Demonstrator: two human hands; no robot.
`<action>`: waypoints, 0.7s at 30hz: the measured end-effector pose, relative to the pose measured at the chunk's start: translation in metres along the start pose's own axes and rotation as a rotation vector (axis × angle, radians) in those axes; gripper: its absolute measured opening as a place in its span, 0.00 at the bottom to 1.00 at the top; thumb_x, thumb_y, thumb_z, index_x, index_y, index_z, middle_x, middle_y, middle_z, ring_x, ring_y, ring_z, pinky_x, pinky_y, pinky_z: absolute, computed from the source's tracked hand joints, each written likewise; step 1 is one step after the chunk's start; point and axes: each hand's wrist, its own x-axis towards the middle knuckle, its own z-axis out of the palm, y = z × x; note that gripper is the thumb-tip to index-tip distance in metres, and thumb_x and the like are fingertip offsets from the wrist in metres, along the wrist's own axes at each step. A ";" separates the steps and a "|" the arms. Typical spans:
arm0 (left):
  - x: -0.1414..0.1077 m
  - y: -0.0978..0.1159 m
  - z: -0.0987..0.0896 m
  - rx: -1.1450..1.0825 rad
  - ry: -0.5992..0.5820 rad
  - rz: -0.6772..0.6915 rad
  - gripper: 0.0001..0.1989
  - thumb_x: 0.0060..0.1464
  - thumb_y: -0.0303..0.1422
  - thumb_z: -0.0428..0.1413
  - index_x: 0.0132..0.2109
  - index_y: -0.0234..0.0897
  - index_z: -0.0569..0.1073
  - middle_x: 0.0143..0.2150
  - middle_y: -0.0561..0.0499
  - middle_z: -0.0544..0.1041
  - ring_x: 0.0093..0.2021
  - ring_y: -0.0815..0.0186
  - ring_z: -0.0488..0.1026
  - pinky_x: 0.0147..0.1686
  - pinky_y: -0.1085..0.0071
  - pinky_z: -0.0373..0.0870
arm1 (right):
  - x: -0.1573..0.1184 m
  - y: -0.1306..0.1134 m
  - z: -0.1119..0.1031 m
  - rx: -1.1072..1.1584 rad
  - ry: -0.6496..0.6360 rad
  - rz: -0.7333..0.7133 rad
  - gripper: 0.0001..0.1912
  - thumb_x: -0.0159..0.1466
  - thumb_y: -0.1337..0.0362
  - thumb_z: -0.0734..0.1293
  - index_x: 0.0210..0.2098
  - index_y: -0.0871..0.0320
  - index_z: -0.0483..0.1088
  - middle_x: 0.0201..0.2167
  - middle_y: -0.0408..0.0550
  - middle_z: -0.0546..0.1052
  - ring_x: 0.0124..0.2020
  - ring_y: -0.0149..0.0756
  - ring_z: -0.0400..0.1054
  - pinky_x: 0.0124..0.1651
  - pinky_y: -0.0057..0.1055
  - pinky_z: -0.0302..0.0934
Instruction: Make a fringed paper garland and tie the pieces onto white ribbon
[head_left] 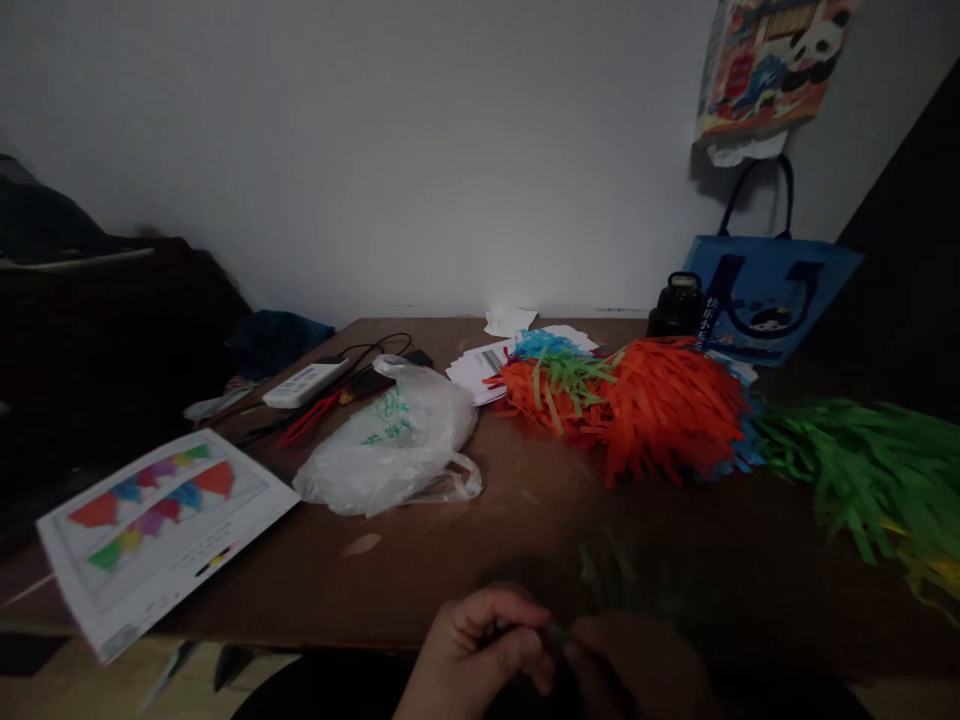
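Note:
At the table's front edge my left hand [484, 650] is closed, its thumb and fingers pinched together. My right hand [641, 660] is beside it, in deep shadow, with its fingertips pinched close to those of the left. A small, dim bit of material [556, 634] shows between the fingertips, too dark to name. Just above the right hand are faint, blurred dark green paper strips [609, 568]; whether they join what the fingers pinch is unclear. Further back lie fringed paper tassels: a red-orange bunch [667, 410], light green strips [574, 375] and a green bunch [877, 460] at the right.
A white plastic bag [397, 435] lies left of centre on the brown table [525, 530]. A printed sheet with coloured bunting [165, 530] is at the left. Behind are a power strip [306, 383], white papers [480, 372], a black bottle [675, 305] and a blue bag [772, 290].

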 end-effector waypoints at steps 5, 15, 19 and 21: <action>-0.004 -0.001 0.003 0.071 0.042 0.103 0.10 0.45 0.41 0.69 0.31 0.39 0.82 0.20 0.54 0.78 0.21 0.70 0.75 0.26 0.77 0.71 | -0.010 0.005 0.004 0.003 0.011 -0.012 0.16 0.71 0.60 0.55 0.33 0.53 0.70 0.19 0.40 0.72 0.19 0.29 0.68 0.24 0.21 0.62; -0.007 -0.006 -0.007 0.216 -0.020 0.208 0.08 0.52 0.39 0.64 0.35 0.41 0.82 0.22 0.55 0.78 0.23 0.71 0.77 0.29 0.78 0.71 | -0.015 0.007 0.007 0.043 -0.048 -0.035 0.12 0.69 0.63 0.57 0.34 0.54 0.69 0.20 0.41 0.72 0.21 0.30 0.67 0.27 0.23 0.62; -0.008 -0.007 -0.010 0.298 -0.038 0.256 0.07 0.54 0.39 0.63 0.36 0.42 0.82 0.24 0.55 0.79 0.23 0.72 0.76 0.30 0.78 0.70 | -0.012 0.007 0.002 0.081 -0.130 -0.042 0.12 0.69 0.63 0.57 0.29 0.53 0.66 0.19 0.40 0.70 0.20 0.29 0.66 0.27 0.22 0.61; -0.008 -0.004 -0.012 0.402 -0.085 0.326 0.06 0.57 0.37 0.61 0.37 0.42 0.81 0.24 0.54 0.80 0.25 0.71 0.77 0.30 0.78 0.70 | -0.010 0.007 0.001 0.101 -0.177 -0.043 0.13 0.69 0.64 0.56 0.29 0.54 0.64 0.20 0.39 0.70 0.21 0.28 0.66 0.27 0.22 0.60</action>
